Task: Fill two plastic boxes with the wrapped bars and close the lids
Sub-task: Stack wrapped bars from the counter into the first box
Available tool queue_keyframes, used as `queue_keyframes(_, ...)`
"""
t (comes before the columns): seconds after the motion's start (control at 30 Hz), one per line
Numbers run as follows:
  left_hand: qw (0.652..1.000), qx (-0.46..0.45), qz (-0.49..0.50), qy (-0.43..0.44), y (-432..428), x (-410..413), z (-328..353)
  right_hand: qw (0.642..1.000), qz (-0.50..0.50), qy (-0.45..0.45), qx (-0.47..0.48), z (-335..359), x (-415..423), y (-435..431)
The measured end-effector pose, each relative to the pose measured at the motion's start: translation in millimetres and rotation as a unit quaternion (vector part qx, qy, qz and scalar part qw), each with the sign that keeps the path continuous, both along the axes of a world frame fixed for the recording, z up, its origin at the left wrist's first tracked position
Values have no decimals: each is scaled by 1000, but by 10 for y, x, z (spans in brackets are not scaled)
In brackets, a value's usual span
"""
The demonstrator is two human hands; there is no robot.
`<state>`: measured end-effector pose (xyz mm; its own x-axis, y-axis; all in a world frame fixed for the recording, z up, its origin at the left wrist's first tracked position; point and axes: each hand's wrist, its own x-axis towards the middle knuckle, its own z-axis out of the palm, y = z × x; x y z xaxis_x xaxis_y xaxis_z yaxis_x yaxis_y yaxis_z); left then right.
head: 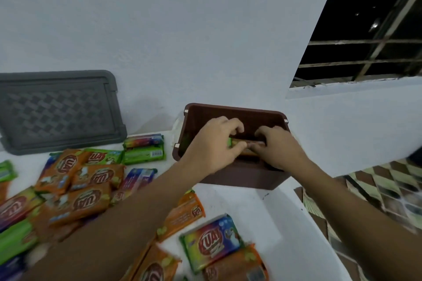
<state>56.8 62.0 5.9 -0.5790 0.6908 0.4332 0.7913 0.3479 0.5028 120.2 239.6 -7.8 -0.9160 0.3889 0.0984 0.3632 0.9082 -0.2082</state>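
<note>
— Two hands, where?
— Left hand and right hand both reach over the near wall of the brown box, into its open top.
— Fingers?
— Left fingers are curled with the thumb underneath, pinching the green left end of one wrapped bar. Right fingers are curled round the other end. Their tips are hidden.
— Bar position?
— It lies level between the two hands, long side along the box, inside the rim and close to the near wall. Can't tell if it touches the bottom. The frame is blurred and the interior is dark.
— Box itself?
— It stands on the white surface, close up to the wall.
— What's around it?
— Just left of the box there's a pair of green bars. Further left is a heap of orange bars, overlapping. Well left of the box, a grey lid stands tilted against the wall.
— Camera side?
— Nearer than the box there's a rainbow-wrapped bar, with loose orange bars lying beside and below it.
— Right side?
— The surface ends right of the box, with tiled floor below. Up and right of the box is a barred window, dark.
</note>
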Motion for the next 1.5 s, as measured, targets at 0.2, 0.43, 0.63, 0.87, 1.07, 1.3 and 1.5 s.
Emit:
queue_keyframes(0.2,998,11,-68,-5,-507,631,-520,976,94,196,15,-185,840,-502)
queue_keyframes(0.43,982,-130,-53,-126,-919,908,-1156,961,222,66,-152,-826,1513,-890)
queue_keyframes(0.63,976,-153,-54,-148,-996,971,-1173,957,240,43,-156,-1022,1753,-988)
queue_keyframes(0.87,975,-164,-43,-147,-968,1000,-1164,977,203,36,-49,-1054,1958,-824)
queue_keyframes(1.07,970,-224,-35,-90,-885,1024,-1127,978,194,32,-70,-1055,2022,-719)
queue_keyframes(1.3,982,-119,-7,-148,-825,987,-1183,970,163,27,-179,-950,1958,-571)
queue_keyframes(1.5,945,60,3,-322,-823,872,-790,912,94,97,-387,-458,1771,-383)
